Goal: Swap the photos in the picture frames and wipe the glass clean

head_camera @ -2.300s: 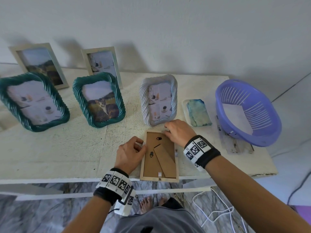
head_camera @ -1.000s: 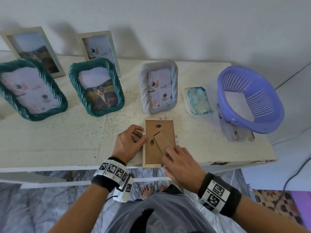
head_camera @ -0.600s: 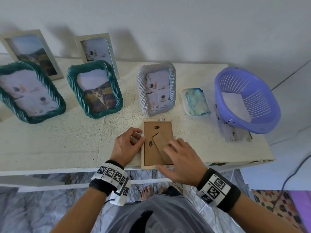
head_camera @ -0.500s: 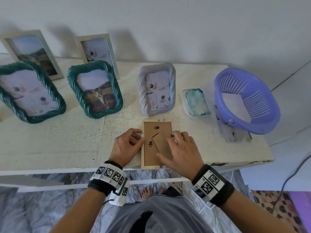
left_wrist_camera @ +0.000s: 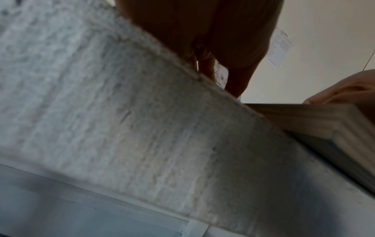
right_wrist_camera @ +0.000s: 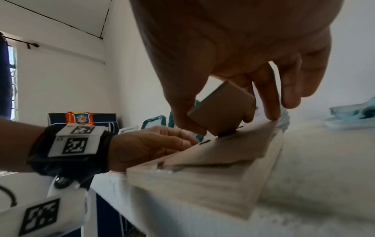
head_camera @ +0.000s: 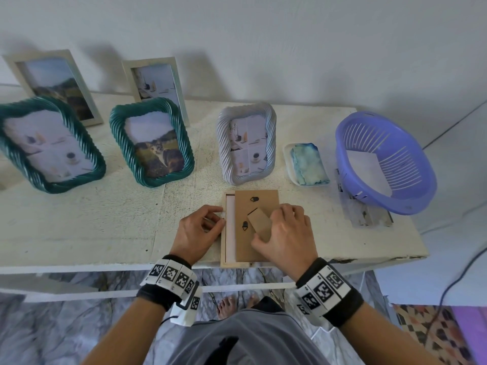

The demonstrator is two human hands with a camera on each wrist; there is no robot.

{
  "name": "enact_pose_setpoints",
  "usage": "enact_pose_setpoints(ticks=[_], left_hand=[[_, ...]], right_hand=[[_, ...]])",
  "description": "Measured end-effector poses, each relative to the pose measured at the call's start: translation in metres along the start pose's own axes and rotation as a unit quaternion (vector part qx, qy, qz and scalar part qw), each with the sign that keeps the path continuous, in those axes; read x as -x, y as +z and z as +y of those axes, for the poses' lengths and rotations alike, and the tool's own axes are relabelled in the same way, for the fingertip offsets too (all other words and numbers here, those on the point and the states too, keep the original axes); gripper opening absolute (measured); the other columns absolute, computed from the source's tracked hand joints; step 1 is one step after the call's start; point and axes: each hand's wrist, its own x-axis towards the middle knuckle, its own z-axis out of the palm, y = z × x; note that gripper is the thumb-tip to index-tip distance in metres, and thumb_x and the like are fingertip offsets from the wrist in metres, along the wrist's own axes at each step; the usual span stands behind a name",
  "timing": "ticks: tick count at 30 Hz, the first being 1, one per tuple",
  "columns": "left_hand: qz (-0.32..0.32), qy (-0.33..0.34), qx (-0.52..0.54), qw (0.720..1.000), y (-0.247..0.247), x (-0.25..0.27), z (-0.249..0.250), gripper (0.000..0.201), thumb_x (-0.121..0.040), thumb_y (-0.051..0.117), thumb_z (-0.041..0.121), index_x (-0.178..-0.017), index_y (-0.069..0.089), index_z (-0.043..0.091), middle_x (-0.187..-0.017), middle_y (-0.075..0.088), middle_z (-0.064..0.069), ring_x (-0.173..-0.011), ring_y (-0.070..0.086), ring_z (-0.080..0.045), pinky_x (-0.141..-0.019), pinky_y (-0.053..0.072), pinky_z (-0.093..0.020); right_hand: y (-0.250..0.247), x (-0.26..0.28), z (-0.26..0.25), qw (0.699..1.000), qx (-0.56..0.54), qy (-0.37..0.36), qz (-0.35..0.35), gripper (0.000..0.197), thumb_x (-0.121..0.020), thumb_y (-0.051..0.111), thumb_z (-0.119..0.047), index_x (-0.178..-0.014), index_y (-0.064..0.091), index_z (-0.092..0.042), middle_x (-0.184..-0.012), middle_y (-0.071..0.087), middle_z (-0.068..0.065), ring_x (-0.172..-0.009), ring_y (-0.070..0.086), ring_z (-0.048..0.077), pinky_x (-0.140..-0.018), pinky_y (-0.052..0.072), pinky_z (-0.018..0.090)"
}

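So there's a white worktop [head_camera: 79,225] sitting against a wall, and it's carrying pretty much everything. On the right end a purple plastic basket [head_camera: 411,185] is tilting toward the camera with a white sheet lying inside. Along the back left, two plain pale frames [head_camera: 89,101] are leaning at the wall, and in front of them two green rope-edged frames [head_camera: 184,143] are standing up, one showing a cat. A white rope-edged frame [head_camera: 272,133] is standing near the middle, and just right of it a blue-green cloth [head_camera: 308,164] is lying in a small white tray.

The one getting worked on is the wooden frame [head_camera: 223,248], lying face down at the front edge of the worktop, its near end hanging slightly past the edge. Its brown backing board [head_camera: 263,201] is sitting shifted to the right, so a pale strip inside the frame is showing along the left side. In the right wrist view the board is tilting up off the frame.

The right hand [head_camera: 287,233] is pinching the board's cardboard stand flap [head_camera: 259,222] between thumb and fingers. The left hand [head_camera: 197,233] is resting on the worktop, touching the frame's left edge, fingers curling in and pinching something small and pale against that edge; can't really tell what it is.
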Motion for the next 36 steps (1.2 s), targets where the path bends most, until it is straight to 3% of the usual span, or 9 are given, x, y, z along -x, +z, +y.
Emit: enact_pose_setpoints(ticks=[5,11,18,22,24,26,29,32,36], left_hand=[[0.003,0.001,0.001,1.0,0.0,0.0,0.0,0.023,-0.086,0.075,0.015,-0.103,0.067,0.028,-0.08,0.069,0.008,-0.068,0.065,-0.009,-0.068,0.06,-0.032],[0.006,0.008,-0.003,1.0,0.0,0.0,-0.002,0.022,-0.086,0.075,0.016,-0.104,0.068,0.025,-0.079,0.069,0.009,-0.067,0.065,-0.008,-0.067,0.059,-0.027],[0.003,0.012,-0.009,1.0,-0.001,0.0,0.001,0.023,-0.086,0.074,0.015,-0.103,0.066,0.028,-0.08,0.068,0.009,-0.069,0.065,-0.006,-0.067,0.059,-0.024],[0.004,0.018,-0.014,1.0,-0.002,0.001,0.001,0.023,-0.086,0.074,0.015,-0.105,0.067,0.026,-0.08,0.068,0.011,-0.07,0.065,-0.006,-0.067,0.059,-0.024],[0.006,0.017,-0.013,1.0,-0.001,0.001,0.002,0.023,-0.086,0.074,0.014,-0.106,0.068,0.023,-0.08,0.068,0.011,-0.07,0.065,-0.006,-0.067,0.059,-0.025],[0.007,0.015,-0.011,1.0,-0.001,0.001,0.001,0.023,-0.086,0.074,0.013,-0.107,0.068,0.021,-0.079,0.069,0.011,-0.07,0.065,-0.007,-0.067,0.059,-0.027],[0.005,0.02,-0.012,1.0,-0.001,0.001,0.0,0.023,-0.086,0.074,0.013,-0.109,0.068,0.017,-0.079,0.068,0.01,-0.071,0.065,-0.007,-0.067,0.058,-0.025],[0.003,0.022,-0.01,1.0,-0.002,0.001,0.002,0.024,-0.087,0.074,0.012,-0.11,0.069,0.014,-0.079,0.069,0.009,-0.072,0.066,-0.006,-0.067,0.057,-0.02],[0.002,0.011,0.001,1.0,-0.003,0.001,0.003,0.023,-0.087,0.074,0.013,-0.109,0.069,0.015,-0.078,0.068,0.009,-0.071,0.066,-0.006,-0.067,0.059,-0.025]], right_hand=[[-0.017,-0.003,0.047,0.998,-0.014,0.041,-0.052,0.043,-0.078,0.049,-0.056,-0.094,0.054,-0.016,-0.105,0.052,0.0,-0.1,0.044,0.022,-0.086,0.043,0.036],[-0.013,0.005,0.092,0.991,-0.041,0.08,-0.095,0.039,-0.075,0.061,-0.052,-0.094,0.049,-0.021,-0.104,0.048,-0.004,-0.101,0.043,0.021,-0.082,0.036,0.035],[0.002,0.01,0.095,0.991,0.004,0.075,-0.113,0.052,-0.073,0.059,-0.06,-0.106,0.055,-0.02,-0.115,0.049,-0.001,-0.108,0.045,0.024,-0.088,0.039,0.038],[-0.005,0.007,0.071,0.996,-0.022,0.058,-0.068,0.067,-0.073,0.042,-0.069,-0.117,0.051,-0.02,-0.125,0.047,0.005,-0.112,0.044,0.029,-0.089,0.042,0.042],[-0.004,0.005,0.052,0.992,-0.08,0.032,-0.09,0.074,-0.074,0.042,-0.072,-0.132,0.04,-0.025,-0.142,0.038,0.008,-0.126,0.037,0.03,-0.098,0.04,0.045],[0.001,0.002,0.033,0.982,-0.129,0.002,-0.138,0.086,-0.075,0.049,-0.076,-0.145,0.02,-0.036,-0.159,0.015,0.007,-0.144,0.017,0.031,-0.111,0.03,0.052],[0.013,-0.004,0.01,0.971,-0.132,-0.023,-0.197,0.104,-0.071,0.054,-0.081,-0.15,-0.004,-0.046,-0.163,-0.015,0.004,-0.149,-0.01,0.028,-0.117,0.012,0.053],[0.022,-0.008,-0.001,0.971,-0.1,-0.035,-0.216,0.114,-0.064,0.05,-0.09,-0.146,-0.019,-0.05,-0.161,-0.022,0.008,-0.148,-0.016,0.032,-0.119,0.006,0.051],[0.027,-0.012,-0.004,0.972,-0.066,-0.039,-0.223,0.122,-0.059,0.048,-0.094,-0.145,-0.025,-0.049,-0.16,-0.022,0.013,-0.147,-0.016,0.039,-0.119,0.002,0.052]])
